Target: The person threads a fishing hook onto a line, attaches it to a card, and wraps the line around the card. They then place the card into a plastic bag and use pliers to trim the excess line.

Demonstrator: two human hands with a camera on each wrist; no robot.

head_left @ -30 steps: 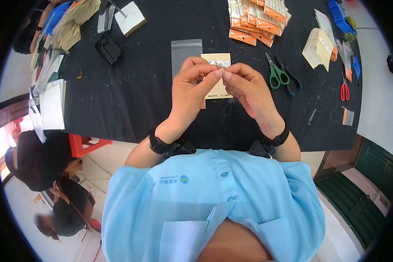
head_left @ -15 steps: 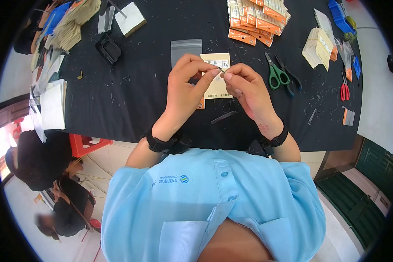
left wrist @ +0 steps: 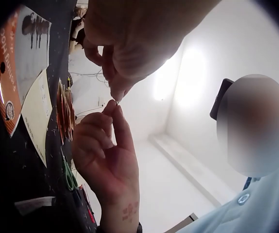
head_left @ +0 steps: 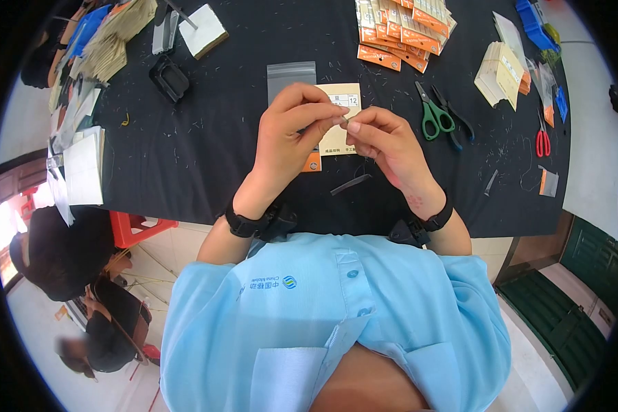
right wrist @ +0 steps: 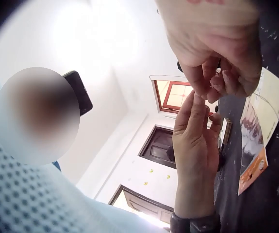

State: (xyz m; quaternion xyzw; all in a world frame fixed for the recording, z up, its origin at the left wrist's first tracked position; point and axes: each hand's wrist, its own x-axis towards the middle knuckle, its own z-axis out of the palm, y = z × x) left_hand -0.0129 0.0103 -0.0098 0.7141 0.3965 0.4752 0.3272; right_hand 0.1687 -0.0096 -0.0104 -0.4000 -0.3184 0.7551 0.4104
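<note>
My left hand (head_left: pixel 288 134) and right hand (head_left: pixel 391 141) meet fingertip to fingertip above the black table. Both pinch a tiny dark hook-like piece (head_left: pixel 345 119), mostly hidden by the fingertips. Beneath them lies a cream card (head_left: pixel 331 145) with a printed label and the number 12. It overlaps a clear zip bag (head_left: pixel 292 73) with an orange end (head_left: pixel 312 163); in the left wrist view that orange part (left wrist: pixel 4 87) reads "Fishing Hoo". A thin translucent strip (head_left: pixel 351 184) lies on the cloth near my side.
Orange-and-cream packets (head_left: pixel 405 34) are piled at the back. Green scissors (head_left: pixel 434 117) and pliers (head_left: pixel 453 120) lie right, with a card stack (head_left: pixel 499 75) and red scissors (head_left: pixel 542 141) beyond. A black tray (head_left: pixel 169 77) and white pad (head_left: pixel 86 165) are left. Another person (head_left: pixel 62 250) sits lower left.
Both hands have shifted slightly left and down, the left one more. The translucent strip, not seen on the cloth in the oldest frame, lies there afterwards. More of the card's label shows.
</note>
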